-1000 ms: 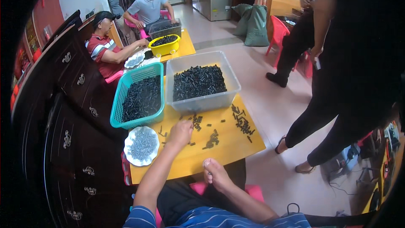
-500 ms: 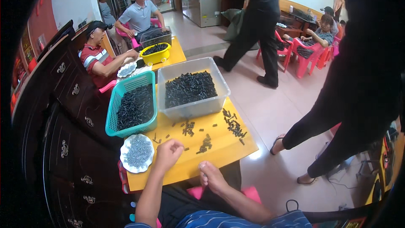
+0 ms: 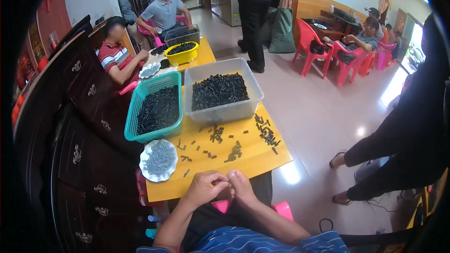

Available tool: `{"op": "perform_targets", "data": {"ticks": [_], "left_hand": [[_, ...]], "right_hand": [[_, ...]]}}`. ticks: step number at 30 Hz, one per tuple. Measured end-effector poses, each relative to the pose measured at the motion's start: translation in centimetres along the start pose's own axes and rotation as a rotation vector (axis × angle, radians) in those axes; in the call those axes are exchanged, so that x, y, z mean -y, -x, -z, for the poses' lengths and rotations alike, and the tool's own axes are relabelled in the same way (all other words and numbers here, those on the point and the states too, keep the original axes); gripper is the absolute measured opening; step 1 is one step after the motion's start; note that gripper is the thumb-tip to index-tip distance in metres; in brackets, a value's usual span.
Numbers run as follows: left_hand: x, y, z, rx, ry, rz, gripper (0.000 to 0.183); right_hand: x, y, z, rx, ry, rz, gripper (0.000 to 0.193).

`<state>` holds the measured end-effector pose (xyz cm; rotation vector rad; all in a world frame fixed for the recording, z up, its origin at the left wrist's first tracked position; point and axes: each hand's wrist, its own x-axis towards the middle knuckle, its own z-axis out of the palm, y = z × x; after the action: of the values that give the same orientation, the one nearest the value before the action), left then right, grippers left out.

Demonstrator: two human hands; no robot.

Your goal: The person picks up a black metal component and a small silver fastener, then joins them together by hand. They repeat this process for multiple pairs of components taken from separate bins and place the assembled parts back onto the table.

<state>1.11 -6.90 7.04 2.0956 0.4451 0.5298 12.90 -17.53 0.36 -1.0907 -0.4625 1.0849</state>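
Note:
Above my lap, at the front edge of the yellow table (image 3: pixel 165 192), my two hands meet. My left hand (image 3: pixel 205 189) is closed in a pinch, its fingertips against the right one. My right hand (image 3: pixel 241 188) is closed too, thumb on top. Whatever sits between their fingers is too small and hidden to make out. Just beyond lie loose short black tube-like pieces (image 3: pixel 234 152), scattered and in small heaps. To the left stands a white scalloped dish (image 3: pixel 146 172) of small silvery metal pieces (image 3: pixel 159 158).
A teal basket (image 3: pixel 131 121) and a clear plastic bin (image 3: pixel 222 115), both holding black pieces, stand farther back. Beyond are a yellow basin (image 3: pixel 183 58) and two seated people. Dark drawers (image 3: pixel 84 159) line the left. Someone in black stands at right; another is near a green sack (image 3: pixel 282 30).
My left hand has come from over the table to meet my right hand. The view has shifted, and the walking person is farther away.

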Motion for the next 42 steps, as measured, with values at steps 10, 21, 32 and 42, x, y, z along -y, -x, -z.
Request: {"op": "perform_targets", "data": {"ticks": [10, 21, 32, 42], "left_hand": [[-0.3, 0.3, -1.2, -0.056, 0.063, -0.020, 0.007], [-1.1, 0.4, -1.9, -0.005, 0.085, 0.036, 0.003], [0.6, 1.0, -2.6, -0.014, 0.293, 0.140, 0.004], [1.9, 1.1, -2.3, 0.054, 0.472, 0.240, 0.004]], "right_hand": [[-0.2, -0.2, 0.0, -0.039, -0.023, 0.018, 0.023], [-1.0, -0.5, 0.4, -0.115, 0.156, 0.162, 0.026], [-0.6, -0.1, 0.2, -0.161, 0.284, 0.253, 0.027], [-0.2, 0.0, 0.2, -0.145, 0.221, 0.215, 0.024]]}}
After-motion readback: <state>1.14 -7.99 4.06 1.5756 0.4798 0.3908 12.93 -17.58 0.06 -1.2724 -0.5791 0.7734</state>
